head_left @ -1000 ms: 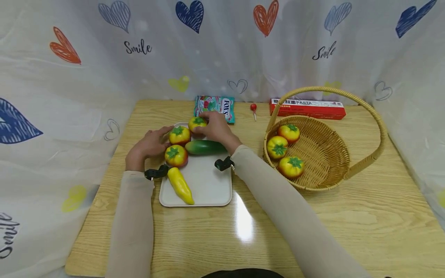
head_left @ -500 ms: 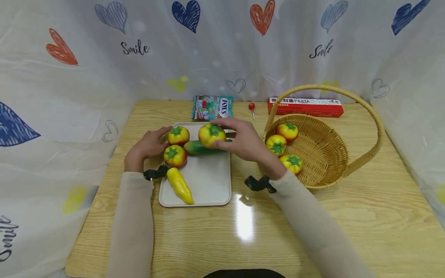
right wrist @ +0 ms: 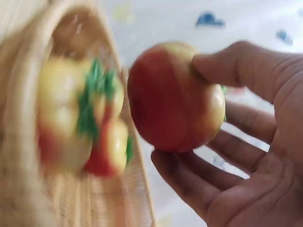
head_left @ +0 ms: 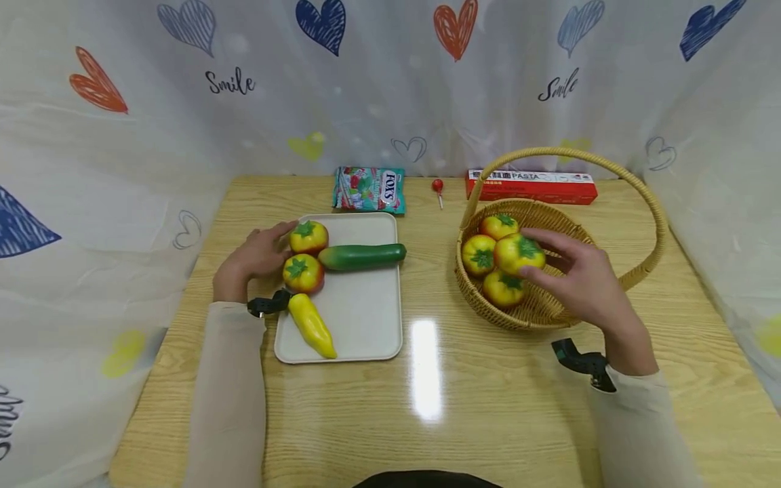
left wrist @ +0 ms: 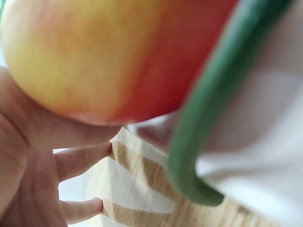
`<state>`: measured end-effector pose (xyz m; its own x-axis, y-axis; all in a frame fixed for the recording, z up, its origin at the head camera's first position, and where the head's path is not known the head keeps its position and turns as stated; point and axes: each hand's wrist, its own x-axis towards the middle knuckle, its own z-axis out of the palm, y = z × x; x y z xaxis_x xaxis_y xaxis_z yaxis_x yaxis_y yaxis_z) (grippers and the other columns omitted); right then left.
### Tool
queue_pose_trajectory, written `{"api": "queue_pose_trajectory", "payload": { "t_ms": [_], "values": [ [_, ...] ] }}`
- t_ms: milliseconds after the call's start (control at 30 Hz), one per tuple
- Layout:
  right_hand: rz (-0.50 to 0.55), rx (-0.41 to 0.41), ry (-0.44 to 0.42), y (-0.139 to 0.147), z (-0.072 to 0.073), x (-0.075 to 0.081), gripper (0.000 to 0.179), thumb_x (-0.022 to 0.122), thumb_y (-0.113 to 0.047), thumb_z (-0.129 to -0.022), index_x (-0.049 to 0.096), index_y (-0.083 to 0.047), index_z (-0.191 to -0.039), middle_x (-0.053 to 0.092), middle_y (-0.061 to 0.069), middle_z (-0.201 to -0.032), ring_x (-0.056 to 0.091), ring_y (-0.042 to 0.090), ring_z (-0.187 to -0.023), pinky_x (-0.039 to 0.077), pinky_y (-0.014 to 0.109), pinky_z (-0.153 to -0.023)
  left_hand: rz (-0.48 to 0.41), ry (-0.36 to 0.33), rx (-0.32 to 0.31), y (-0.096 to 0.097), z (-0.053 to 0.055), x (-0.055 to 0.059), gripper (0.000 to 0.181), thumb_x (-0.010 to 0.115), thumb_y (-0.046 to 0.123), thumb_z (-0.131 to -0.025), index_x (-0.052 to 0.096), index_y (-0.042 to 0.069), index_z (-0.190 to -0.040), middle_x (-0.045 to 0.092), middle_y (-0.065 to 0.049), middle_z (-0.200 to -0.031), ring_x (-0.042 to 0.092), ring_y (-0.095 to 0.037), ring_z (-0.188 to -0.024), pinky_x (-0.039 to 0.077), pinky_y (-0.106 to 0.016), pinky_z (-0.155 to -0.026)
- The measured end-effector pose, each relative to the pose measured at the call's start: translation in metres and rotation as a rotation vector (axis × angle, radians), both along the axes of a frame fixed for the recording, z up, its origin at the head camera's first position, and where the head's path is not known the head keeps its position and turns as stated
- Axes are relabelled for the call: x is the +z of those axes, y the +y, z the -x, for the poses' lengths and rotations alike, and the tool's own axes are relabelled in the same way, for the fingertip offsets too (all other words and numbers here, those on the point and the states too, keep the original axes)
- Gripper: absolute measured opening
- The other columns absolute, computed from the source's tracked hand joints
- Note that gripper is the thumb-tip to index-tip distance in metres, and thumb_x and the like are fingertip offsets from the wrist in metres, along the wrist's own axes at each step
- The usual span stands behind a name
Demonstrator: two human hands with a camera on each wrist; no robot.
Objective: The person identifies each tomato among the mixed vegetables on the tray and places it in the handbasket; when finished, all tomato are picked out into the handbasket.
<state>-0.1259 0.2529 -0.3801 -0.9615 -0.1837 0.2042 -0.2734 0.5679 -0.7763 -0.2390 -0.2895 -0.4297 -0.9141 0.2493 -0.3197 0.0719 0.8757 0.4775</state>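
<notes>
My right hand (head_left: pixel 579 274) holds a yellow-red tomato (head_left: pixel 519 254) with a green leafy top over the wicker basket (head_left: pixel 567 227). In the right wrist view, the thumb and fingers pinch this tomato (right wrist: pixel 175 97) beside the basket's wall. Several similar tomatoes (head_left: pixel 478 255) lie inside the basket on its left. My left hand (head_left: pixel 256 256) rests at the left edge of a white tray (head_left: pixel 366 325), close against two more tomatoes (head_left: pixel 303 273). Its fingers are extended toward the tabletop in the left wrist view, beneath a tomato (left wrist: pixel 104 56). A cucumber (head_left: pixel 362 256) and a yellow pepper (head_left: pixel 312 327) share the tray.
Along the back of the wooden table (head_left: pixel 415 434) lie a teal candy bag (head_left: pixel 369 190), a red lollipop (head_left: pixel 437 186) and a red pasta box (head_left: pixel 531 188). The basket's tall handle (head_left: pixel 567 152) arches over its opening. A heart-print curtain (head_left: pixel 390 88) hangs behind.
My right hand has lifted a tomato from the back of the tray and carried it right, over the basket. The left hand has stayed at the tray's left edge.
</notes>
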Motion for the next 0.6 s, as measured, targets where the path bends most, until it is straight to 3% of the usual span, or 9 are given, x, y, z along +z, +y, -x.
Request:
{"api": "queue_pose_trajectory", "payload": {
  "t_ms": [67, 167, 233, 300, 400, 500, 600],
  "values": [
    [-0.013, -0.043, -0.007, 0.009, 0.002, -0.005, 0.054, 0.084, -0.006, -0.096, 0.069, -0.01, -0.147, 0.068, 0.017, -0.148, 0.065, 0.0, -0.122, 0.052, 0.002, -0.095, 0.004, -0.002, 0.004, 0.0, -0.001, 0.001, 0.07, 0.057, 0.021, -0.111, 0.029, 0.011, -0.174, 0.027, -0.03, -0.177, 0.015, -0.061, -0.163, 0.005, -0.077, -0.133],
    [-0.084, -0.081, -0.009, 0.014, 0.01, -0.013, 0.053, 0.084, -0.011, -0.098, 0.068, -0.007, -0.148, 0.068, 0.021, -0.147, 0.069, 0.022, -0.127, 0.051, 0.001, -0.093, 0.008, -0.002, 0.005, 0.0, -0.001, 0.002, 0.07, 0.057, 0.021, -0.111, 0.029, 0.011, -0.174, 0.027, -0.029, -0.177, 0.016, -0.061, -0.163, 0.005, -0.076, -0.133],
    [-0.147, -0.09, -0.01, 0.014, 0.015, -0.018, 0.053, 0.084, -0.013, -0.098, 0.068, -0.006, -0.148, 0.069, 0.024, -0.145, 0.07, 0.04, -0.127, 0.06, 0.014, -0.096, 0.007, -0.001, 0.005, -0.001, -0.001, 0.002, 0.07, 0.057, 0.02, -0.11, 0.029, 0.01, -0.174, 0.027, -0.03, -0.177, 0.017, -0.061, -0.163, 0.004, -0.076, -0.133],
    [-0.2, -0.091, -0.021, 0.014, 0.02, -0.021, 0.055, 0.084, -0.014, -0.097, 0.067, -0.004, -0.148, 0.069, 0.028, -0.144, 0.07, 0.049, -0.126, 0.064, 0.034, -0.101, 0.002, 0.0, 0.001, -0.001, -0.001, 0.002, 0.07, 0.057, 0.019, -0.11, 0.029, 0.009, -0.174, 0.028, -0.03, -0.177, 0.018, -0.06, -0.163, 0.004, -0.075, -0.134],
    [-0.24, -0.092, -0.055, 0.013, 0.022, -0.023, 0.057, 0.083, -0.013, -0.097, 0.065, -0.002, -0.15, 0.067, 0.032, -0.144, 0.067, 0.057, -0.127, 0.057, 0.067, -0.104, -0.007, -0.002, 0.001, -0.001, -0.002, 0.001, 0.07, 0.058, 0.018, -0.11, 0.03, 0.009, -0.173, 0.028, -0.031, -0.176, 0.018, -0.059, -0.164, 0.003, -0.075, -0.134],
    [-0.246, -0.104, -0.076, 0.013, 0.018, -0.02, 0.058, 0.081, -0.014, -0.099, 0.062, -0.003, -0.153, 0.065, 0.032, -0.148, 0.064, 0.059, -0.131, 0.052, 0.073, -0.108, -0.014, -0.005, 0.002, -0.001, -0.001, 0.0, 0.071, 0.058, 0.019, -0.11, 0.03, 0.009, -0.173, 0.028, -0.031, -0.176, 0.016, -0.06, -0.164, 0.003, -0.076, -0.134],
    [-0.231, -0.119, -0.048, 0.008, 0.012, -0.012, 0.059, 0.082, -0.019, -0.1, 0.063, -0.006, -0.154, 0.065, 0.029, -0.15, 0.063, 0.058, -0.134, 0.051, 0.072, -0.11, -0.018, -0.002, -0.006, -0.001, -0.001, 0.001, 0.07, 0.058, 0.019, -0.11, 0.03, 0.008, -0.173, 0.026, -0.031, -0.177, 0.016, -0.06, -0.164, 0.003, -0.075, -0.134]
  ]
}}
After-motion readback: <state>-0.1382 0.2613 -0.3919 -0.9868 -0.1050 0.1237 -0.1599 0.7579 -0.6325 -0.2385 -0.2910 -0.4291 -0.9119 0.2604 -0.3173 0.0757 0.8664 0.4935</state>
